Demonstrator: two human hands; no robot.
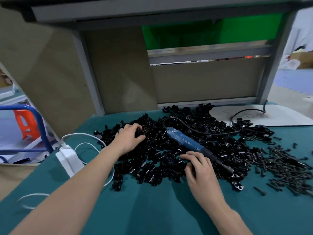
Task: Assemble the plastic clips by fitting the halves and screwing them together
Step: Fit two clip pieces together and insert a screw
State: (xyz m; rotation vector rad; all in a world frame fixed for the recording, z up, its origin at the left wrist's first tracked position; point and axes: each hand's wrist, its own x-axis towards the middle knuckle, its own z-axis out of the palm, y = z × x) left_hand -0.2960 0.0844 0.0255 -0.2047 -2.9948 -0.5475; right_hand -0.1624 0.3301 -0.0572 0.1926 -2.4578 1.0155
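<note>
Clip halves (157,150): black plastic, heaped loose in a broad pile mid-table on the green cloth (152,209); likely tipped out so both hands could pick without reaching
Screws (284,163): small dark ones scattered in their own drift at the right of the pile, partly mixed in at its edge; on the right-hand side, which would suit feeding the driver
Screwdriver (186,141): blue powered driver lying on top of the heap, bit end towards the near right, unheld; its black cord (194,131) looped off to the back right; judged parked within reach until a pair was fitted
Left hand (128,139): far left part of the pile, fingers (135,127) curled down with the thumb opposed, apparently pinching one of the halves out of the heap; exactly which piece could not be told, black on black
Right hand (199,170): near edge of the pile, just beside the driver's dark nose; fingers (188,156) lightly spread and laid over the pieces, gripping nothing that showed; looked like feeling for a mating half
Stage: judged the pick-and-pair step, no fitting or screwing under way
Risk: the halves looked tangled, so one lifted might drag its neighbours
Side items: white power adapter (67,158) with white lead on the cloth at left, apart from the pile
</note>
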